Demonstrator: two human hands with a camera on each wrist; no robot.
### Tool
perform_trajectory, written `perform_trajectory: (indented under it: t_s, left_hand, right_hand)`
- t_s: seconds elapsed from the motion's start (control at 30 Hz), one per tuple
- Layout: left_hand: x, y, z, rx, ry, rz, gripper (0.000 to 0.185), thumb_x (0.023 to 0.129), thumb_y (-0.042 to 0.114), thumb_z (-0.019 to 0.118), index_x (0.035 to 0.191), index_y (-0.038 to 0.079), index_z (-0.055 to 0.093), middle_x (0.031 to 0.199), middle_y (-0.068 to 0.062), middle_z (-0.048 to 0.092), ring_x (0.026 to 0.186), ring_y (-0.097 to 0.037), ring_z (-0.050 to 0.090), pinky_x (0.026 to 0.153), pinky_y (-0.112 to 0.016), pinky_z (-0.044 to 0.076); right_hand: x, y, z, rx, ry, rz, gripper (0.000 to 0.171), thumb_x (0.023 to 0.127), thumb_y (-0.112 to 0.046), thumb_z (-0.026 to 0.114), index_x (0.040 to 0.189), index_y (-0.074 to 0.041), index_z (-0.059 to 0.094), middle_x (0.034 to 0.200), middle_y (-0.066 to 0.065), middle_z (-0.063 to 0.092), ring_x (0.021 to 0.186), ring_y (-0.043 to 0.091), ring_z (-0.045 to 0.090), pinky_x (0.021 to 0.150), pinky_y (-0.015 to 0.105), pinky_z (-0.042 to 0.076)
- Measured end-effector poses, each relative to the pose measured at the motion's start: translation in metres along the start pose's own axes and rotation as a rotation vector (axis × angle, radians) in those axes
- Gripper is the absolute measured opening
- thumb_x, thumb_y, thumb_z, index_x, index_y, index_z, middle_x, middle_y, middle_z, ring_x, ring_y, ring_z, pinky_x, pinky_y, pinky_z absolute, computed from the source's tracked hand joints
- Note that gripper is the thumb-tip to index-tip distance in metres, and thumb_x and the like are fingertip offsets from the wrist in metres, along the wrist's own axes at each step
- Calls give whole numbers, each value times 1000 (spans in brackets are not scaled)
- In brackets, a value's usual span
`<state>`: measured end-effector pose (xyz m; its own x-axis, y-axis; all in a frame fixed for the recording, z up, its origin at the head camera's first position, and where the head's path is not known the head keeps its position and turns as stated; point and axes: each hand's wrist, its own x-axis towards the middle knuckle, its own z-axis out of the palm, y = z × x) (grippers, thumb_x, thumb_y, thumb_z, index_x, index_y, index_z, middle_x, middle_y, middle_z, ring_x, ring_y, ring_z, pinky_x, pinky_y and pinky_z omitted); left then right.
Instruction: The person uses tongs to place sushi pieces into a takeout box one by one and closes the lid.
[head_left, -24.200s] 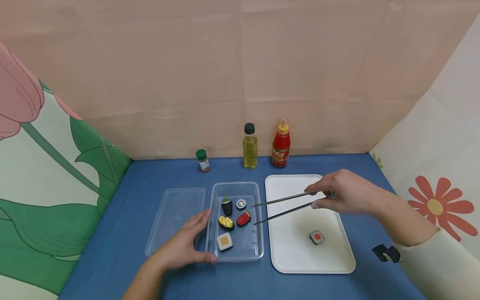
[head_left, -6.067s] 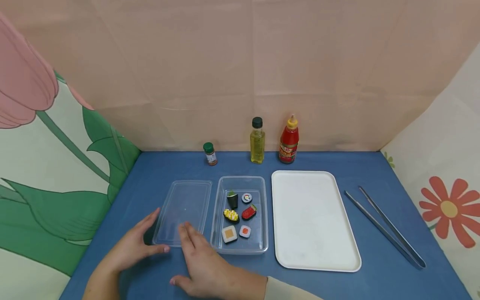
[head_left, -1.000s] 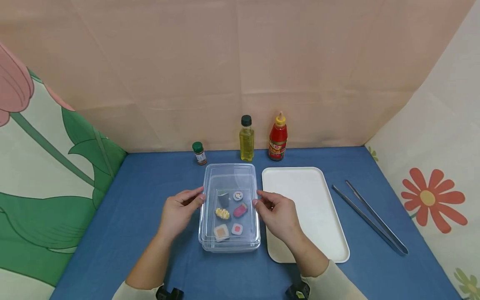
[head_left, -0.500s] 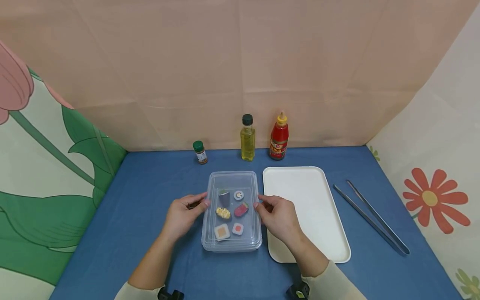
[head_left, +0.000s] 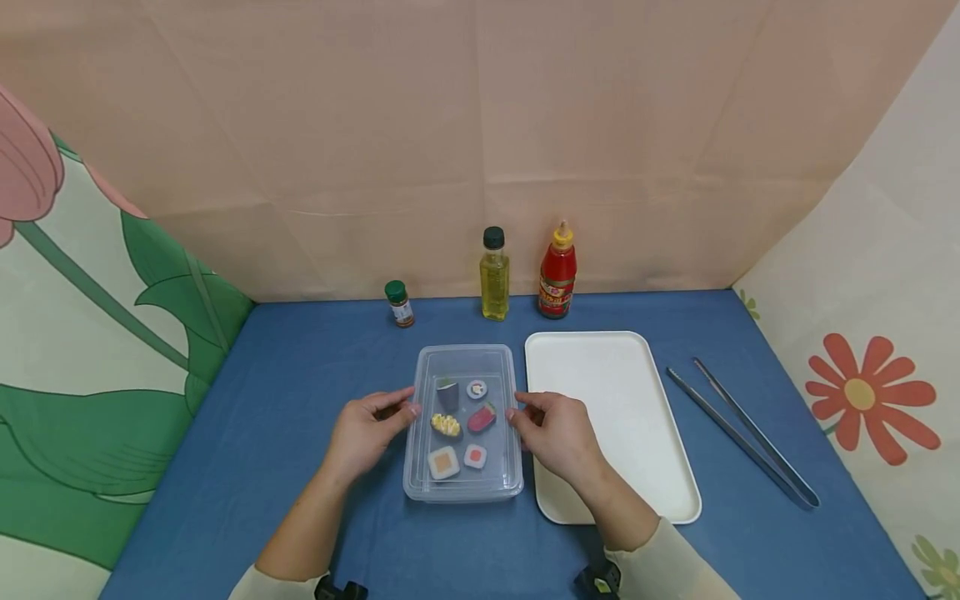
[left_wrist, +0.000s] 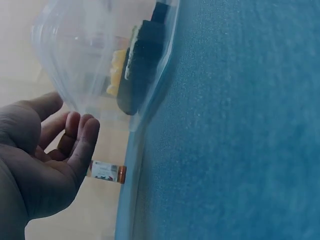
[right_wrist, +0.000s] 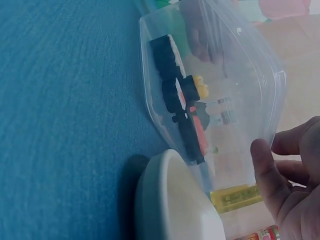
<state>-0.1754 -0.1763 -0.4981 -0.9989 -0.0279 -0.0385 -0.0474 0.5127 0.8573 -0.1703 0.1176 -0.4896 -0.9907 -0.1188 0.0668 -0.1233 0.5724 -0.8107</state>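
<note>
A clear plastic box [head_left: 463, 479] stands on the blue table with its clear lid [head_left: 465, 360] lying on top. Inside are several toy sushi pieces, among them a yellow-topped one [head_left: 446, 426] and a red one [head_left: 482, 417]. My left hand [head_left: 408, 406] holds the lid's left rim between thumb and fingertips. My right hand [head_left: 513, 408] does the same at the right rim. The left wrist view shows the left hand [left_wrist: 65, 120] loosely curled at the box [left_wrist: 95, 65]. In the right wrist view the right hand [right_wrist: 280, 150] sits at the lid's edge [right_wrist: 270, 100].
A bare white tray [head_left: 622, 433] lies just right of the box, and long metal tongs [head_left: 738, 433] lie further right. At the back stand a small spice jar [head_left: 399, 303], an oil bottle [head_left: 493, 275] and a red sauce bottle [head_left: 557, 271]. Patterned cloth walls close in the table.
Over the last second both hands lowered the lid onto the box and drew it slightly nearer. Earlier, the tongs were laid down and the tray's sushi piece ended up in the box.
</note>
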Motion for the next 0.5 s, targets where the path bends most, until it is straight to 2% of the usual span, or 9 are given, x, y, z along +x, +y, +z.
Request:
perform_trajectory:
  t_s: [0.1,0.23,0.37,0.5]
  left_hand:
    - [-2,0,-2,-15,-41,-18,43,94,28,80,134,15,72,106,-4,74,93,-16,67,74,-25,54]
    - [-9,1,-10,-25,-178,-46,59,95,28,79,149,18,59,96,-5,72,77,-17,63,63,-29,52]
    - [-17,3,-18,-21,-361,-47,78,97,35,76,164,25,35,84,-11,70,71,-22,60,64,-33,50]
    - [-25,3,-22,-13,-492,-55,90,98,40,74,168,30,18,77,-12,67,70,-23,59,66,-33,50]
  right_hand:
    - [-2,0,-1,-38,-16,-2,37,96,-22,77,128,-3,74,79,-3,66,57,7,60,48,25,52]
    - [-7,0,-4,-77,-76,-11,47,96,-27,76,138,-6,68,79,-7,65,59,9,58,47,26,49]
    - [-13,1,-9,-42,-199,4,65,96,-34,75,152,-8,54,68,-5,62,55,12,59,48,29,50]
    - [-18,4,-14,28,-348,42,82,96,-40,74,163,-12,35,61,-1,62,49,16,62,47,32,51]
